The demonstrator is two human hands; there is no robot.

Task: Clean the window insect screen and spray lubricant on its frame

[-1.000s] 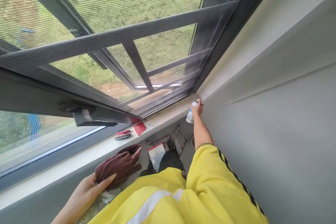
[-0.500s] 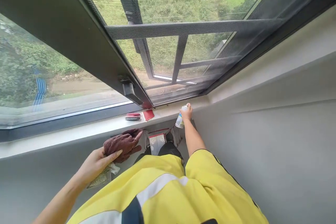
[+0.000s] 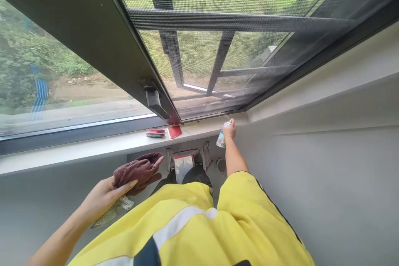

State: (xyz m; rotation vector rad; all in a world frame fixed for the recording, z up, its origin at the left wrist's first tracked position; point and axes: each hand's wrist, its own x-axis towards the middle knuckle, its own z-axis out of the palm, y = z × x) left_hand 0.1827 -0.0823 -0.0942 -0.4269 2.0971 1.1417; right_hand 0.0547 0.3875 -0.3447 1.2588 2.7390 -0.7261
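My left hand (image 3: 104, 195) is closed on a bunched maroon cloth (image 3: 137, 172), held low in front of the sill, thumb on top. Below that hand hangs a pale, mesh-like piece of material (image 3: 109, 216); whether the hand grips it too I cannot tell. My right hand (image 3: 229, 129) is wrapped round the upper part of a white spray can (image 3: 221, 138), at the right end of the white window sill (image 3: 131, 141). The can leans, its top close to the lower edge of the insect screen (image 3: 199, 58).
A red brush with dark bristles (image 3: 155, 133) and a flat red scraper-like piece (image 3: 175, 131) lie on the sill. A window handle (image 3: 156, 102) juts from the dark frame. Below are a stepladder (image 3: 183, 164) and a round container (image 3: 221, 165). A grey wall (image 3: 327, 174) bounds the right.
My right hand and the spray can have shifted slightly right along the sill. The left hand still holds the cloth. The view has tilted a little, uncovering the round container on the floor.
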